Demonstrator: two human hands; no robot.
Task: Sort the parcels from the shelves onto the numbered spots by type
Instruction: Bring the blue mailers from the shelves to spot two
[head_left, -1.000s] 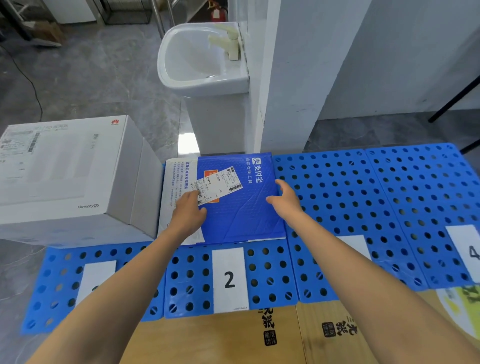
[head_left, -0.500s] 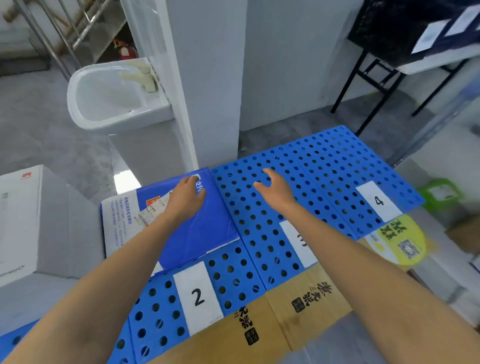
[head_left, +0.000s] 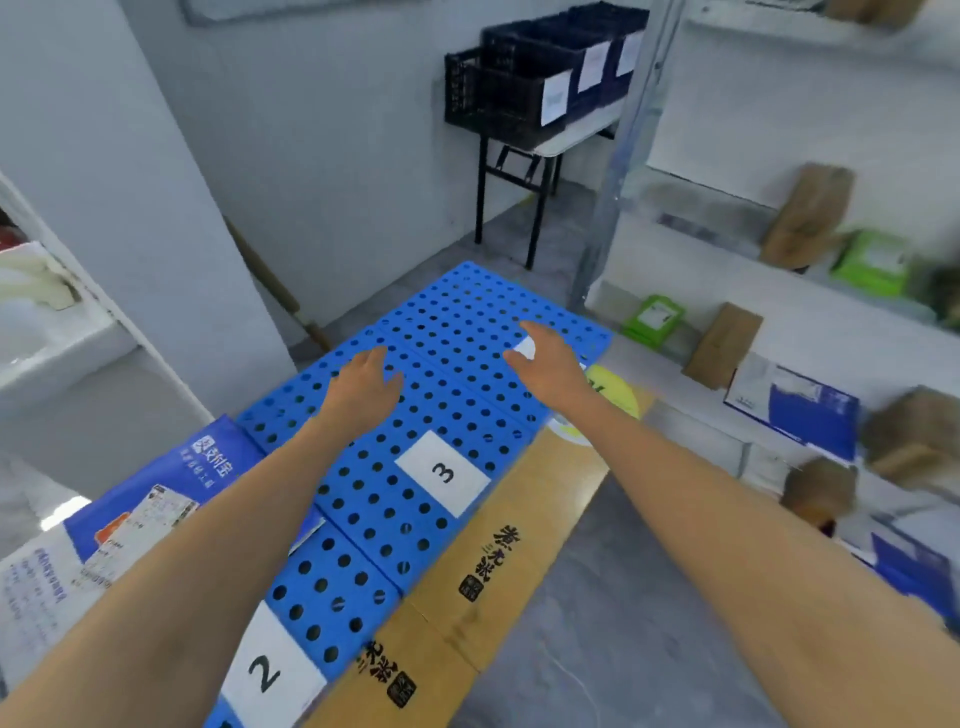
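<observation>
Mailer (head_left: 166, 488) lies flat, long axis toward the left grip (head_left: 363, 389) (splayed, like the right grip (head_left: 550, 364)); crates (head_left: 514, 104) beyond, contents hidden.

A blue padded mailer (head_left: 208, 462) lies flat on the blue perforated mat (head_left: 470, 332) behind the "2" label (head_left: 270, 670).

Left hand (head_left: 363, 387): held open above the mats (head_left: 457, 332), fingers spread, nothing gripped.
Right hand (head_left: 550, 364): held open further right and farther off; part of a white label is covered by it.
Mats: blue, perforated, laid in a row from near left to far right.
Label 2 (head_left: 270, 675): seen nearest, on the near mat.
Label 3 (head_left: 442, 473): seen on the next mat, between the forearms.
Mailer (head_left: 171, 483): blue, laid flat at the near left, partly hidden by the left forearm.
Cardboard (head_left: 498, 545): laid flat along the mats' right edge.
Shelves (head_left: 779, 291): at the right, blurred; brown parcels (head_left: 722, 345) and green boxes (head_left: 652, 317) are stored there.
Crates (head_left: 519, 93): black, set on a far table (head_left: 571, 137).
</observation>
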